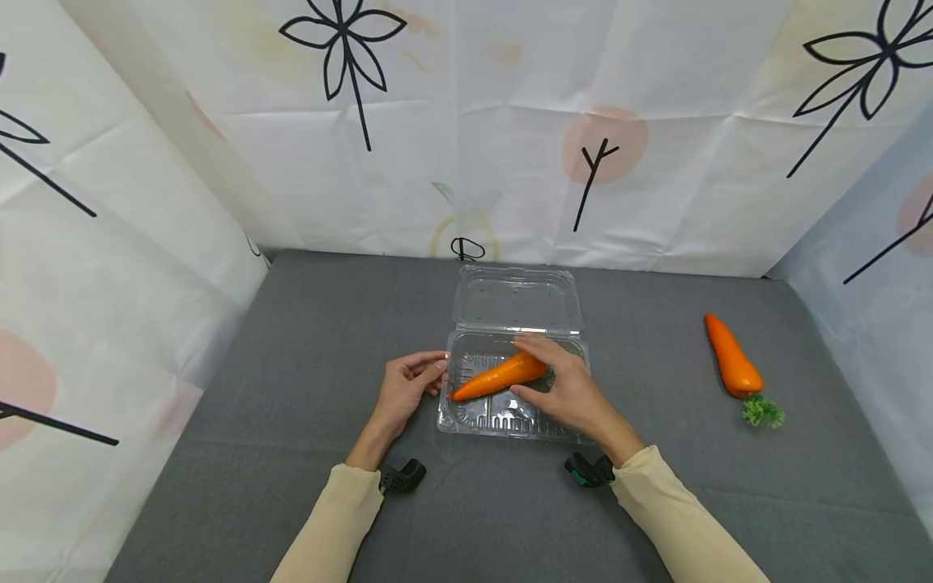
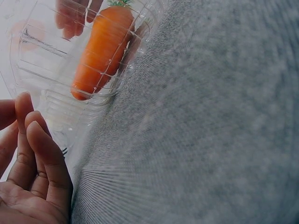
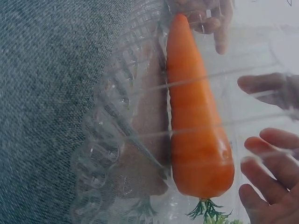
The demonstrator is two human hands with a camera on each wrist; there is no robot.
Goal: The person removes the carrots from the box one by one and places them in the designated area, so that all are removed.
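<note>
In the head view a clear plastic clamshell box (image 1: pixel 466 421) lies on the table with its lid (image 1: pixel 517 298) folded back. An orange carrot (image 1: pixel 496 378) is inside the tray, tip toward the left; its green top shows in the right wrist view near the carrot's thick end (image 3: pixel 203 172). My left hand (image 1: pixel 408 389) pinches the box's left rim, thumb and fingertips close together. Over the carrot's thick end is my right hand (image 1: pixel 564 385), thumb and fingers spread. The right wrist view shows its fingers (image 3: pixel 266 182) beside the carrot, apart from it.
A second carrot (image 1: pixel 732 356) with a leafy green top lies on the grey table (image 1: pixel 328 324) at the right. Patterned white curtains (image 1: pixel 466 162) hang along the back and both sides. Both wrists wear black camera mounts (image 1: pixel 403 476).
</note>
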